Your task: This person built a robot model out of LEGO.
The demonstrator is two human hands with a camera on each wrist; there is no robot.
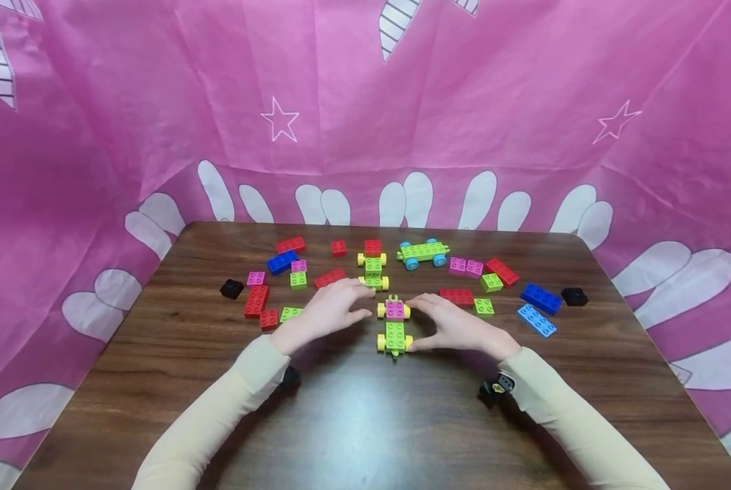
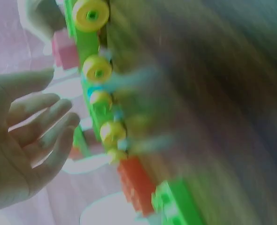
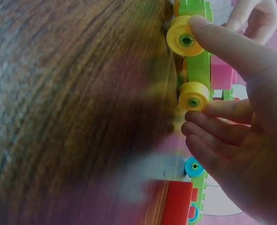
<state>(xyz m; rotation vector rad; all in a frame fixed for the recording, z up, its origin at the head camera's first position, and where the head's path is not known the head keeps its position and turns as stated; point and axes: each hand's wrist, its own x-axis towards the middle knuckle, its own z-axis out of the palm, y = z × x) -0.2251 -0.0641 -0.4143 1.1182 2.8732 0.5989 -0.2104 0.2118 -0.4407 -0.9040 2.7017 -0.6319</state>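
A green toy car base (image 1: 395, 335) with yellow wheels stands on the table in front of me, a pink block (image 1: 395, 310) mounted on its far end. My right hand (image 1: 457, 325) holds this car from the right side, with the thumb at the near wheel (image 3: 181, 40) and a finger at the far wheel (image 3: 193, 96). To the left, my left hand (image 1: 335, 306) hovers with relaxed fingers and nothing in them. Just beyond its fingertips is a second yellow-wheeled car (image 1: 374, 269), carrying green blocks and a red block (image 1: 373, 246).
A green car base with blue wheels (image 1: 423, 252) stands at the back. Loose blocks lie on both sides, including a red block (image 1: 256, 301), a dark blue block (image 1: 540, 299) and a light blue block (image 1: 536, 320). A pink patterned cloth (image 1: 353, 82) hangs behind the wooden table (image 1: 365, 435).
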